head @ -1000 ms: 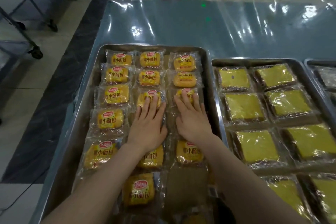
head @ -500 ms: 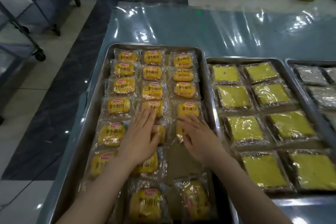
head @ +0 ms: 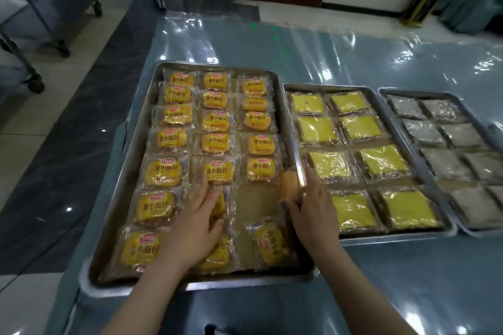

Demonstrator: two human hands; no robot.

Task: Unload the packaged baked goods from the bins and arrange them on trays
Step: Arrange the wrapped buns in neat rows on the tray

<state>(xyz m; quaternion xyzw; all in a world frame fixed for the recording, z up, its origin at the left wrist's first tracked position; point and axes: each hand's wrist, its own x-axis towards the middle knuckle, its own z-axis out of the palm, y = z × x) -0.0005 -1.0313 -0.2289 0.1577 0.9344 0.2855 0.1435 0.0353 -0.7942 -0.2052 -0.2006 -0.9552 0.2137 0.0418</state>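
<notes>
Shiny table [head: 353, 62], tray [head: 217, 284] nearly full: left hand [head: 193, 228] flat on one packet [head: 219, 204], right hand [head: 313, 212] pinches a tilted packet [head: 289, 185]; next, lay it into the gap [head: 253, 198].

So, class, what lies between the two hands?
Head view: bare floor of the rectangular steel tray, between the left hand and right hand gripping a yellow bread packet.

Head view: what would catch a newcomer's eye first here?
Rows of orange bread packets nearly fill the left tray; to its right lie yellow square cakes and, farther right, grey packets. The left hand rests flat on packets near the front, while the right hand grips one tilted packet against the tray's right rim.
</notes>
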